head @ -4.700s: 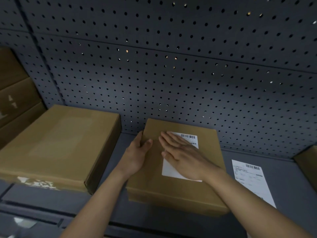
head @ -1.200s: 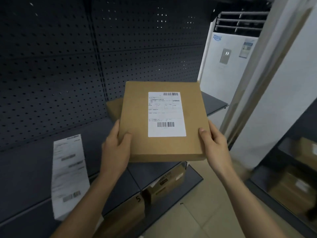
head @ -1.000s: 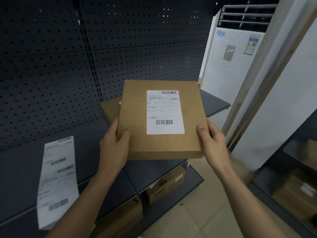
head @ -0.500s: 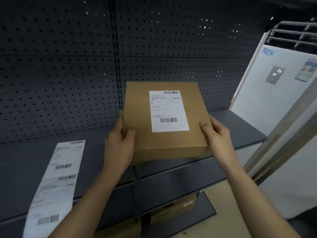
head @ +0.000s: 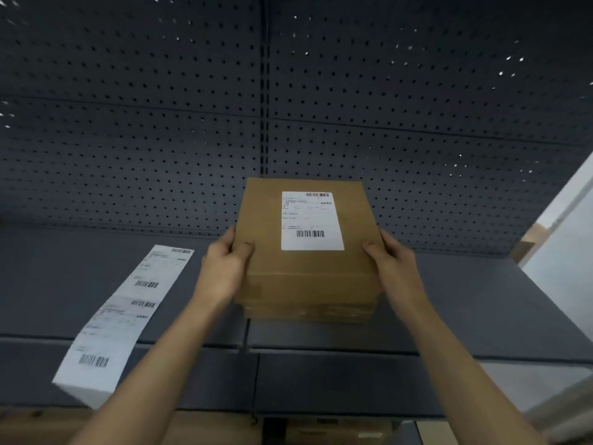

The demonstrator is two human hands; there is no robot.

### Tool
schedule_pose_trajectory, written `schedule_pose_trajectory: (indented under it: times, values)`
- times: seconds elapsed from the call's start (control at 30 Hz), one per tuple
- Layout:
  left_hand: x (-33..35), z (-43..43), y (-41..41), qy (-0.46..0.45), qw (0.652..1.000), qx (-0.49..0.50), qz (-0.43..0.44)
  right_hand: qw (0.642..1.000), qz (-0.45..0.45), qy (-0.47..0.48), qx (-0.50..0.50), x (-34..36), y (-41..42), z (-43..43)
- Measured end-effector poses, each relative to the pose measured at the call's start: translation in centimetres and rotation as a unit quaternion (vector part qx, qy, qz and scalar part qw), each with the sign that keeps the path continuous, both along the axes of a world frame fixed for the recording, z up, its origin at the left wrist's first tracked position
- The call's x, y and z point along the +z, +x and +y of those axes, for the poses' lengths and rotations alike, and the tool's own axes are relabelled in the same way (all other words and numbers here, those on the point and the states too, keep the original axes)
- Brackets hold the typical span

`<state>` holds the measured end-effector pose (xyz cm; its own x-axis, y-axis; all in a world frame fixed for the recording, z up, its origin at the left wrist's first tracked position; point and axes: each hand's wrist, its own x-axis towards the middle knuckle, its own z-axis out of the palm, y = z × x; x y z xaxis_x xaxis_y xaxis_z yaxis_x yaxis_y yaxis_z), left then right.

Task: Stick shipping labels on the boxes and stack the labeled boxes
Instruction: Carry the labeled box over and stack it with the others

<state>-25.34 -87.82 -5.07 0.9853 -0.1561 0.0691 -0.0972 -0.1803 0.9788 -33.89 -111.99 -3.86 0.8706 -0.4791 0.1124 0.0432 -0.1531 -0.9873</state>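
Box (head: 266,226) with the shipping label (head: 312,220) had been up in the air half a second earlier. Now it looked to be sitting on top of another brown box (head: 308,311) on the shelf (head: 481,300), with its back edge close to the pegboard (head: 160,123). So I'd say that one was labeled and pretty much stacked. It just needed letting go and maybe a nudge, since its front seemed to stick out a bit past the lower one.

Neither of the hands had released yet. The left hand (head: 224,271) was curled round the left side with the thumb on top, and the right hand (head: 393,264) had the same hold on the right side.

Off to the left lay the strip of spare labels (head: 128,309), near end hanging over the shelf's front edge, well apart from the stack. Nothing really blocked the stack. Some cartons (head: 337,431) showed dimly down below.
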Motion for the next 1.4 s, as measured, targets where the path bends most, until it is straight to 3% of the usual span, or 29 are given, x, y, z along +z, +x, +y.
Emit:
schedule_pose_trajectory:
  times: [0.3, 0.7, 0.87, 1.0, 1.2, 1.4]
  values:
    - [0.3, -1.9, 2.1, -0.001, 0.999, 0.025, 0.03, 0.999, 0.026, 0.034, 0.024, -1.1, 2.8, -2.4]
    - [-0.4, -1.5, 4.5, 0.012, 0.998, 0.018, 0.051, 0.998, 0.045, 0.025, -0.023, -2.3, 4.8, -2.3]
    - [1.0, -1.4, 4.2, 0.028, 0.997, -0.017, 0.072, 0.998, 0.056, -0.02, -0.02, -1.8, 4.4, -2.5]
    - [1.7, -1.6, 3.6, 0.054, 0.997, 0.018, 0.051, 0.993, 0.068, -0.095, -0.025, -1.1, 3.9, -2.3]
    - [2.5, -0.2, 0.8, 0.085, 0.992, 0.095, -0.023, 0.971, -0.03, -0.223, -0.085, 0.4, 1.7, -0.9]
    - [1.4, 3.6, -2.7, 0.187, 0.961, 0.159, -0.13, 0.925, -0.185, -0.33, -0.025, 1.2, 0.6, 3.5]
